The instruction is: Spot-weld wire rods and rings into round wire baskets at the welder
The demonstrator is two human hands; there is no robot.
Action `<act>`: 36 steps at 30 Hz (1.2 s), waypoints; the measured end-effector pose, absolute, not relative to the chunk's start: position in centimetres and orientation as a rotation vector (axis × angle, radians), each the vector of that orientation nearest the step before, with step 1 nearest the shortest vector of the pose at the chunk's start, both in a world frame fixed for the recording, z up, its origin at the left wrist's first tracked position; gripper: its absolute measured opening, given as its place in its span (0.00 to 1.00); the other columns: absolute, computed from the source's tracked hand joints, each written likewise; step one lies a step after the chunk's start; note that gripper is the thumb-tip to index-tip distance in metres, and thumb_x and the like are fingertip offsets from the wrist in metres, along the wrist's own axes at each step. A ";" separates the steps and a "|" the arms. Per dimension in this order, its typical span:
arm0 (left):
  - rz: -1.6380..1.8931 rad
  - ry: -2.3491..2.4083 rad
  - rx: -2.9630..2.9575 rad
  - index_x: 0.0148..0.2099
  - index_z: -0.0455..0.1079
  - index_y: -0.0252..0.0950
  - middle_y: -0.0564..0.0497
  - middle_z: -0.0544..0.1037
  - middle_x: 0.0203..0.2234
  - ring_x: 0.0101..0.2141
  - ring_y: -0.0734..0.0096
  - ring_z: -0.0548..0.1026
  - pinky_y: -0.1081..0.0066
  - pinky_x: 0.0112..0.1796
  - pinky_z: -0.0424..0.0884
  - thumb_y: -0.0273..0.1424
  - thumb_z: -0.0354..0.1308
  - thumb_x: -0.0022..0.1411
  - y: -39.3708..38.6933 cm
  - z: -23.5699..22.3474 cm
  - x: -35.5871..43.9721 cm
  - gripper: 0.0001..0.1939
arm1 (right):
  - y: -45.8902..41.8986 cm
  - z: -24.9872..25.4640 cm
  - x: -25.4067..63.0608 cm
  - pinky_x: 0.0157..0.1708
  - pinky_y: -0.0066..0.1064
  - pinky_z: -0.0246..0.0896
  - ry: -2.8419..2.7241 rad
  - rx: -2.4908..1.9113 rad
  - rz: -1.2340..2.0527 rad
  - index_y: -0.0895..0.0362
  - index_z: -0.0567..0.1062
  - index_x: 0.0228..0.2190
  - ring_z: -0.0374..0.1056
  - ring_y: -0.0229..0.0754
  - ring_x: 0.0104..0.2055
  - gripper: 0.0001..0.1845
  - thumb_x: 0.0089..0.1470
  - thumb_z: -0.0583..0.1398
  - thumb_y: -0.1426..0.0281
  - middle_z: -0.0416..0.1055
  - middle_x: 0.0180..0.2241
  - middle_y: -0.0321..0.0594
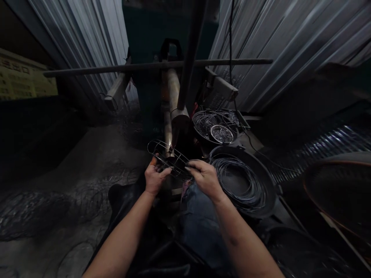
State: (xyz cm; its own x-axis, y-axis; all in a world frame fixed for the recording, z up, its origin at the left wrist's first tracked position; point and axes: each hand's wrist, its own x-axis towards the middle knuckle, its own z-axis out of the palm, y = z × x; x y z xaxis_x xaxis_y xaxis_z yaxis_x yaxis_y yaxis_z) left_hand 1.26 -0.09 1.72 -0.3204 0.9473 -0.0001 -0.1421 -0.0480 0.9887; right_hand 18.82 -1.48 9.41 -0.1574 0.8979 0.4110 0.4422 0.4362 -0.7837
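Corrugated metal sheeting [290, 50] walls in this dim little workshop, with a steel pipe post [173, 92] standing right in front of the seated person and loose wire scraps [34, 208] all over the floor. An oval wire frame [169, 159] is held up just above the lap, almost touching that post. Both hands are on it but well apart: the left hand [155, 178] is clamped on the near edge, and the right hand [204, 178] pinches the far end between fingers and thumb. To the right sit a black pan [268, 185] holding coiled wire [239, 181] and a dark tub [199, 133] of tangled wire. Honestly, my worry here is uneven pressure, since thin wire like that could bend out of shape if one hand squeezes harder. Any sharp cut ends could jab a palm too, and in this light they'd be hard to spot. The frame could also snag on the post or the coils, since everything's packed so tight.
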 end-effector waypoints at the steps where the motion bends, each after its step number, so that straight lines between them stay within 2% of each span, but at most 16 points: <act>1: 1.529 1.291 0.909 0.59 0.62 0.31 0.49 0.77 0.33 0.34 0.67 0.76 0.70 0.39 0.72 0.30 0.70 0.39 -0.1 2.2 1.2 0.43 | -1.2 9.7 18.5 0.35 0.29 0.62 -1.795 -1.158 0.592 0.56 0.77 0.28 0.70 0.40 0.33 0.06 0.53 0.58 0.74 0.74 0.30 0.39; 9: 1.521 1.322 0.808 0.55 0.65 0.31 0.50 0.78 0.29 0.30 0.69 0.76 0.72 0.33 0.72 0.29 0.70 0.37 0.5 4.0 0.8 0.40 | 0.5 10.4 17.0 0.36 0.30 0.62 -1.941 -1.218 0.314 0.56 0.75 0.28 0.69 0.42 0.33 0.09 0.53 0.55 0.75 0.74 0.29 0.41; 15: 1.540 1.297 0.791 0.49 0.70 0.32 0.51 0.78 0.30 0.30 0.70 0.76 0.75 0.32 0.70 0.30 0.72 0.36 1.3 2.8 0.6 0.33 | 1.5 11.0 16.3 0.36 0.30 0.63 -1.953 -1.309 0.315 0.56 0.75 0.26 0.70 0.43 0.33 0.08 0.52 0.56 0.75 0.74 0.29 0.41; 19: 1.526 1.257 0.801 0.50 0.69 0.34 0.51 0.78 0.30 0.30 0.71 0.76 0.75 0.33 0.70 0.32 0.71 0.39 1.3 2.1 1.3 0.33 | 1.2 11.5 16.3 0.35 0.30 0.63 -1.913 -1.312 0.338 0.56 0.75 0.26 0.69 0.42 0.32 0.08 0.52 0.56 0.74 0.74 0.28 0.40; 22: 1.498 1.233 0.780 0.53 0.67 0.35 0.51 0.78 0.30 0.29 0.70 0.76 0.74 0.33 0.70 0.33 0.71 0.40 1.0 1.8 1.8 0.35 | 0.1 11.0 17.6 0.39 0.32 0.64 -1.838 -1.266 0.427 0.56 0.76 0.29 0.70 0.43 0.37 0.06 0.53 0.58 0.71 0.75 0.33 0.41; 26: 1.515 1.161 0.725 0.47 0.69 0.35 0.51 0.78 0.33 0.30 0.73 0.75 0.74 0.33 0.69 0.31 0.71 0.38 0.9 1.4 1.7 0.31 | -2.2 9.0 20.3 0.46 0.35 0.64 -1.615 -1.298 0.542 0.56 0.77 0.32 0.69 0.46 0.46 0.07 0.49 0.63 0.67 0.74 0.43 0.44; 30: 1.507 1.048 0.556 0.41 0.69 0.33 0.53 0.76 0.28 0.28 0.74 0.74 0.74 0.32 0.69 0.30 0.71 0.39 0.6 1.1 1.1 0.25 | -3.3 8.0 20.6 0.42 0.33 0.65 -1.693 -1.253 0.671 0.55 0.78 0.32 0.71 0.44 0.40 0.06 0.51 0.62 0.68 0.75 0.37 0.41; 36: 1.437 1.051 0.393 0.41 0.68 0.32 0.52 0.76 0.26 0.26 0.69 0.75 0.68 0.31 0.71 0.31 0.71 0.37 0.5 1.5 0.5 0.26 | -1.9 9.6 18.3 0.35 0.30 0.63 -1.776 -1.220 0.574 0.55 0.77 0.28 0.70 0.41 0.33 0.06 0.53 0.59 0.71 0.75 0.30 0.39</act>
